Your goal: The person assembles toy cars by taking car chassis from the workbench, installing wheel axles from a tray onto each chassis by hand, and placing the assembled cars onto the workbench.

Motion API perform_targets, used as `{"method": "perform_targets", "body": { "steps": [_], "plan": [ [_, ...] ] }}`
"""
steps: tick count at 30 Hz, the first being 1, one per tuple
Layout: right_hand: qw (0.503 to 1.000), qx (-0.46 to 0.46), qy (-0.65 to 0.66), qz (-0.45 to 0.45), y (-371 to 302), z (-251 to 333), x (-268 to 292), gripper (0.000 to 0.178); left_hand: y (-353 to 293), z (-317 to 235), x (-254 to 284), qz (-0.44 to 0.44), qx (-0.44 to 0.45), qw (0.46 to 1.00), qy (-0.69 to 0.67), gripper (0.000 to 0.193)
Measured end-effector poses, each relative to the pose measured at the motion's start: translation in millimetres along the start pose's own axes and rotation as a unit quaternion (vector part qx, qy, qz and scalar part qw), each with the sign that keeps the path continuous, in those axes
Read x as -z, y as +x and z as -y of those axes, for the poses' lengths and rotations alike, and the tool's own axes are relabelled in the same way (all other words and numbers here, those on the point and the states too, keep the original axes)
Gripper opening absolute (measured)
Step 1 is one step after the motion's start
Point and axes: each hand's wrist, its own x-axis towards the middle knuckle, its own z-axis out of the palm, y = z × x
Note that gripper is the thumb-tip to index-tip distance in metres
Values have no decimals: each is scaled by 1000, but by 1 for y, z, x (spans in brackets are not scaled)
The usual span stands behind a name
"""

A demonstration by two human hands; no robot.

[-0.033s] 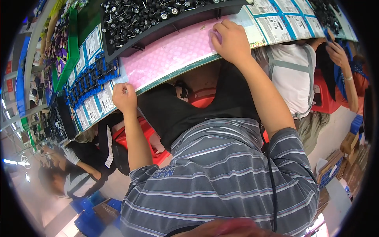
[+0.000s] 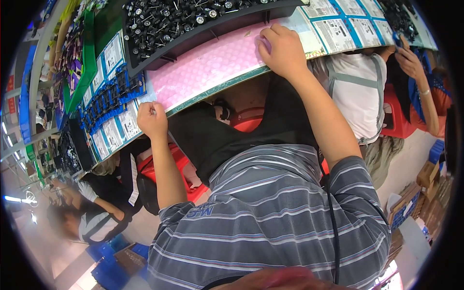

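Note:
My left hand [image 2: 152, 119] is closed in a fist at the front edge of the table, by the left end of a pink bubble-wrap sheet [image 2: 203, 65]. Whatever its curled fingers may hold is hidden. My right hand [image 2: 284, 50] rests on the sheet's right end, its fingers loosely curled and the thumb a little apart, with nothing seen in it. Beyond the sheet stands a black tray [image 2: 217, 35] heaped with small black wheels on metal axles [image 2: 166, 21].
Left of the tray lie blue printed cards [image 2: 113, 53] and a row of black toy chassis [image 2: 113, 96], with a green bin [image 2: 88, 72] behind. More cards [image 2: 338, 34] lie at right. Co-workers sit on both sides; one at right raises a hand [image 2: 410, 63] holding something blue.
Both my hands stay where they were. At the far right, the co-worker's raised hand and the blue thing in it have shifted slightly.

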Motion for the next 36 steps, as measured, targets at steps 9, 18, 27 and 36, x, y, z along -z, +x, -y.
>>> {"method": "perform_targets", "body": {
  "steps": [9,18,27,36],
  "plan": [
    [998,7,58,4,-3,-4,9,12,1,-4,-3,-15,-9,1000,-9,17],
    [991,-90,71,-69,-26,-72,83,13,1,-4,0,-23,-19,999,-16,15],
    [929,-42,-351,-105,27,-230,160,41,0,-3,6,-33,-12,999,-6,17],
    [942,-329,-57,42,-23,-237,156,52,-10,-25,10,-6,122,969,-215,15]
  ]
}}
